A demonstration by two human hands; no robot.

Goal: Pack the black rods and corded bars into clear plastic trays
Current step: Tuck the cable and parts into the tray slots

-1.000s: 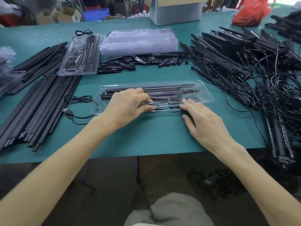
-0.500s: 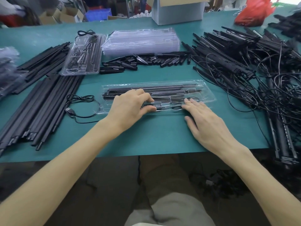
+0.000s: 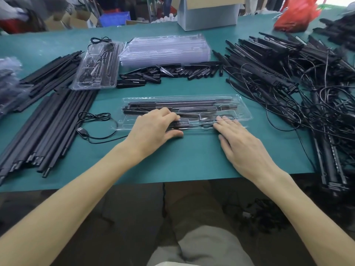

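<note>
A clear plastic tray [image 3: 241, 110] lies across the green table in front of me, with black rods [image 3: 172, 103] and a coiled cord inside. My left hand [image 3: 153, 130] grips its front left part, fingers curled on top and thumb along the front rim. My right hand [image 3: 242, 144] lies flat, its straight fingertips pressing the tray's front right part. Long black rods [image 3: 48, 121] are piled at the left. Tangled corded bars [image 3: 288, 73] are heaped at the right.
A stack of empty clear trays [image 3: 165, 48] and a filled tray [image 3: 98, 66] sit at the back. Short black pieces [image 3: 172, 72] lie in a row behind my tray. A loose USB cable [image 3: 96, 121] lies to its left. A cardboard box [image 3: 207, 14] and a red bag [image 3: 295, 14] stand at the far edge.
</note>
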